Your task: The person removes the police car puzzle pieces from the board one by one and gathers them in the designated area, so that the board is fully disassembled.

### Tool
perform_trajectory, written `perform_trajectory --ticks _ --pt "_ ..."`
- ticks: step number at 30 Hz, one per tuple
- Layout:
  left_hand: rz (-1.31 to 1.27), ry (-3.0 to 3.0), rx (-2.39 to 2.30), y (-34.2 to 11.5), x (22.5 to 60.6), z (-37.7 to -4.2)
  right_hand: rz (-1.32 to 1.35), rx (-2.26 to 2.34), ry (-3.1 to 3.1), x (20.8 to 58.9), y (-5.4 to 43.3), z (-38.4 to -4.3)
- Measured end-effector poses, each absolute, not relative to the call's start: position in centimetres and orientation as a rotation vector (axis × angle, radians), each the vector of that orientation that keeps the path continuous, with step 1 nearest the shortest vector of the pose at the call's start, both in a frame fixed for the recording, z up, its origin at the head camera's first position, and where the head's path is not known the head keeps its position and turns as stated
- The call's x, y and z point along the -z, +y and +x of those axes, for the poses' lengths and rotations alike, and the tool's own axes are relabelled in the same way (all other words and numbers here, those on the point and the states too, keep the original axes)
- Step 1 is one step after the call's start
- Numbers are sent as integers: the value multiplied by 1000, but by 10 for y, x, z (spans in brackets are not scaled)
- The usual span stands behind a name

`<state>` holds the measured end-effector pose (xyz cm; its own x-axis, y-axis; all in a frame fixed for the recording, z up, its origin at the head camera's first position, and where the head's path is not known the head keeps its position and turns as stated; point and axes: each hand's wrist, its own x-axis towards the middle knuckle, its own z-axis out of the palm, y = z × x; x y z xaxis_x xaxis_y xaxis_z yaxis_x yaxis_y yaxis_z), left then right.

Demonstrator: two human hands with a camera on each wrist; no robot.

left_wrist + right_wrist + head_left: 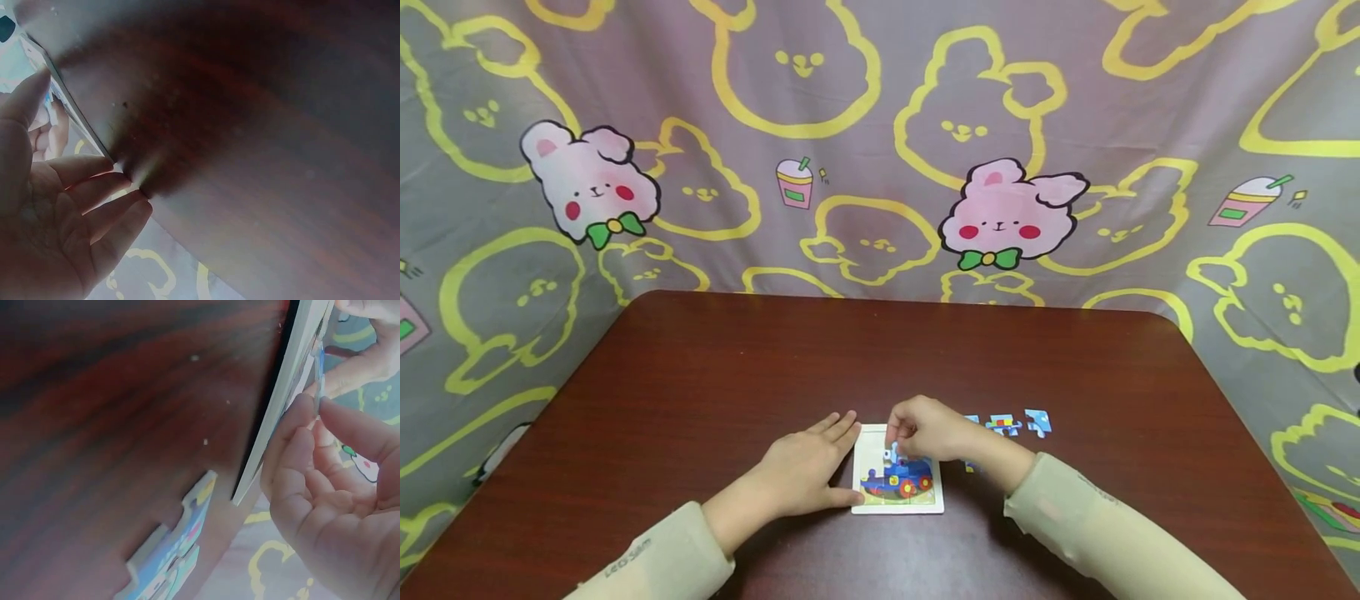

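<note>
While the white-rimmed jigsaw tray [897, 509] is being touched along its left side by the left hand [801, 468], a small light-blue jigsaw piece [892, 455] is being pinched between the thumb and index fingertip of the right hand [925, 429]. The piece is being held over the tray, directly at the tips of that closed pinch, where the bare upper-left area is being bordered by the blue train picture [898, 485]. Because it is being shown nearly edge-on in the right wrist view, its long axis cannot be judged, nor whether the picture is being touched by it. The right hand, the nearer one, is being reached in from the right, its remaining fingers being curled toward the palm. By the left hand nothing is being gripped: its thumb is being rested on the rim's lower left, its fingers being extended toward the upper corner. To the tray's right, loose jigsaw pieces [1037, 422] are being borne by the dark wooden table [737, 367].
</note>
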<state>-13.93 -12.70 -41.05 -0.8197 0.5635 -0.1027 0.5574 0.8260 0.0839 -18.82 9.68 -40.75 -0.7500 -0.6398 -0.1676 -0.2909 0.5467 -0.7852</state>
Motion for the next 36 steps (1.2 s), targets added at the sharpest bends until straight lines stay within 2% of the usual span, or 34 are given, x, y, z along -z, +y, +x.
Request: perform_trajectory --ticks 17,36 --pt "886 2880 -61 -128 411 -141 -684 1134 2275 404 97 -190" --pt "880 2875 -71 -128 410 -139 -669 1245 2265 400 141 -187"
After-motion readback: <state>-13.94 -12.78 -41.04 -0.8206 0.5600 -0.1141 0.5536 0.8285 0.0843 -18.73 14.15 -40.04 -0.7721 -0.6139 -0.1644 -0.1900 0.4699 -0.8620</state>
